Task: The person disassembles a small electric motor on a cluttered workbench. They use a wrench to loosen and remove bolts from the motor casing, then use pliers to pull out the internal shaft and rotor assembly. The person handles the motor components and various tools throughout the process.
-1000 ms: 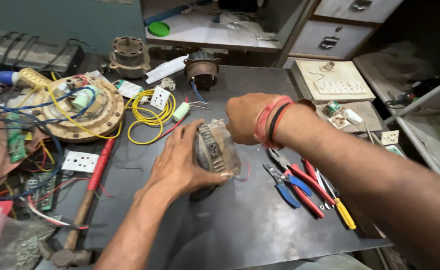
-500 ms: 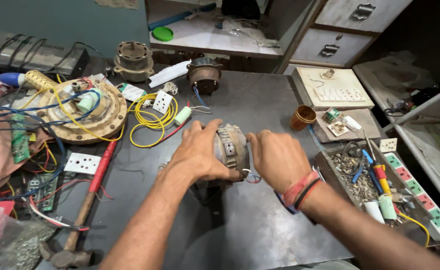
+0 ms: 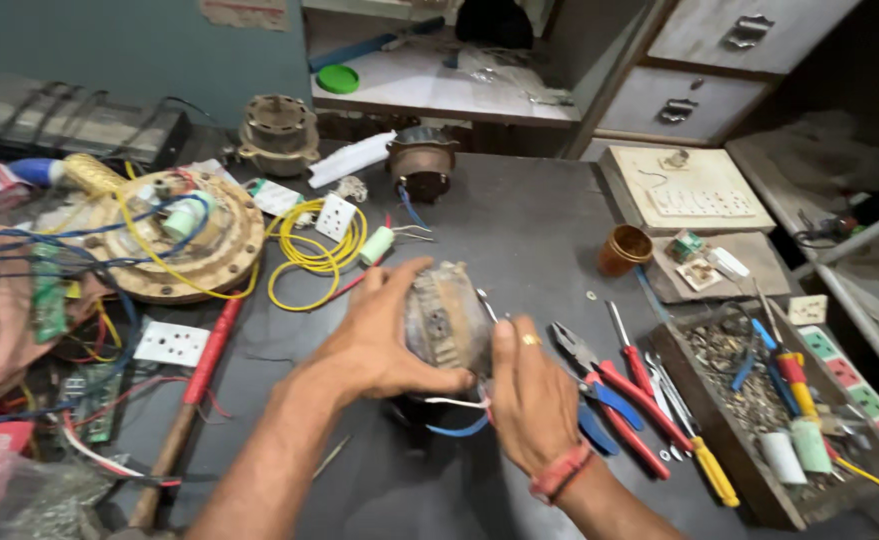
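- The left hand (image 3: 379,345) is wrapped round the side of a small motor core (image 3: 444,320) — a grimy, drum-shaped winding — with the fingers curled over its top, so that grip is closed on it.
- The right hand (image 3: 529,390) presses flat against the motor core's other side, thumb up along it; it braces more than clasps, fingers nearly straight.
- The motor core sits between the two palms, near the middle of the dark counter (image 3: 519,230) and a little toward its front edge; its round axis looks tilted toward the far right corner. Both hands touch it, the left with the fuller hold.
- White and blue wire leads (image 3: 454,425) trail out beneath it toward the front edge.
- Just right of the right hand lie red-handled pliers (image 3: 609,385) and screwdrivers.
- At the right edge a wooden tray (image 3: 704,425) holds screws and scrap — plus a few handled tools and small pale cylinders.
- A small orange cup (image 3: 624,248) stands beyond; I cannot tell what is in it.
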